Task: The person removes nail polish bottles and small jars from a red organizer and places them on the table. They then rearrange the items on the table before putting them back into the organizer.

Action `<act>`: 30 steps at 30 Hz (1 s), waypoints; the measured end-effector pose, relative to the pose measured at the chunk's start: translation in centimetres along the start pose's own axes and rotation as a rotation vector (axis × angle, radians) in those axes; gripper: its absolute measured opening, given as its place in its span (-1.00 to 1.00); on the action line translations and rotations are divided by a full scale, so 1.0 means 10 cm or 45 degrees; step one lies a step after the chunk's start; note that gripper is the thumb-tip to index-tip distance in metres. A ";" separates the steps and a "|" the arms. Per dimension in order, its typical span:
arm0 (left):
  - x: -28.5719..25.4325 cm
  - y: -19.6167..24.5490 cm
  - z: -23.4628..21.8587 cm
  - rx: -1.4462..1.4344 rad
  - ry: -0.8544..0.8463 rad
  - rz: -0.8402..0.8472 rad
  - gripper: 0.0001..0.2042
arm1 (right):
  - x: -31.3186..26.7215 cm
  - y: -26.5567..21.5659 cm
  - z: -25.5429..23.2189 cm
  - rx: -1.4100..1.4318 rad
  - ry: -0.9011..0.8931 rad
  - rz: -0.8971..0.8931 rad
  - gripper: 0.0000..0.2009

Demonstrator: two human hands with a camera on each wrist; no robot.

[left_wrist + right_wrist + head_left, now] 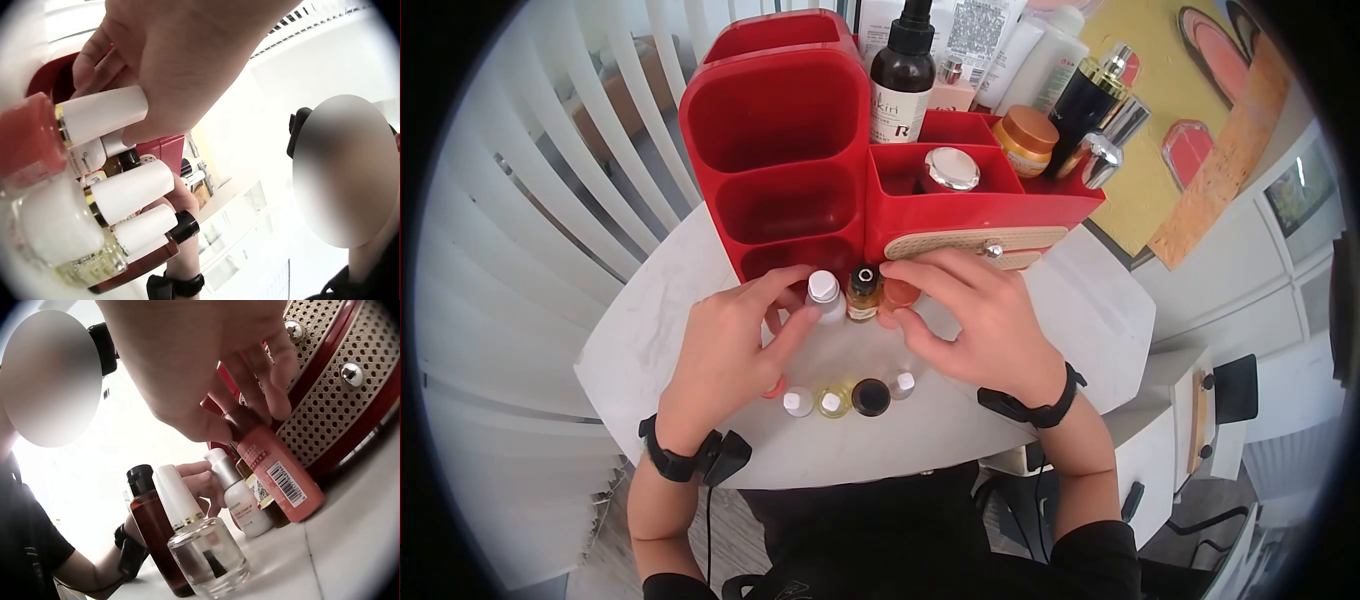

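Note:
In the head view, my left hand (735, 335) curves round the left side of a small white bottle (827, 298), thumb and forefinger at it. An amber bottle (863, 295) with a black cap stands upright beside it. My right hand (985, 325) holds a coral bottle (900, 293) just right of the amber one; the right wrist view shows thumb and fingers round the brown cap of this coral bottle (284, 475), which touches the table. A front row holds a red-pink polish (31, 144), a white polish (798, 402), a yellowish one (833, 402), a dark-capped bottle (870, 397) and a clear polish (902, 384).
Behind the bottles stands a red organizer (785, 110) with open compartments and a woven-front drawer (960, 241). It holds a dark spray bottle (902, 80), an orange jar (1027, 140) and several other cosmetics. White slatted blinds hang left of the marble-patterned table (670, 290).

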State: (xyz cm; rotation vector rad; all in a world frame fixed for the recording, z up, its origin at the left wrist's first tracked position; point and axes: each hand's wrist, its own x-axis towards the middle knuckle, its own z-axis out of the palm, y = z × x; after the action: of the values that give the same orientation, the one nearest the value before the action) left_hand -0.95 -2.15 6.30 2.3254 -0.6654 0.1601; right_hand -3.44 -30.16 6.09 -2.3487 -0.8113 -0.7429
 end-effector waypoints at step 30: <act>-0.13 0.03 -0.47 0.103 -0.375 -0.026 -0.93 | -0.03 -0.08 -0.41 -0.069 -0.156 0.091 -0.75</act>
State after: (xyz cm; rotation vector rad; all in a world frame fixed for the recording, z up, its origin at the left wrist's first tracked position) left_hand -1.91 1.36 9.61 2.4574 -0.7901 -0.1717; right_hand -5.52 -32.36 9.05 -2.4784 -0.7622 -0.6028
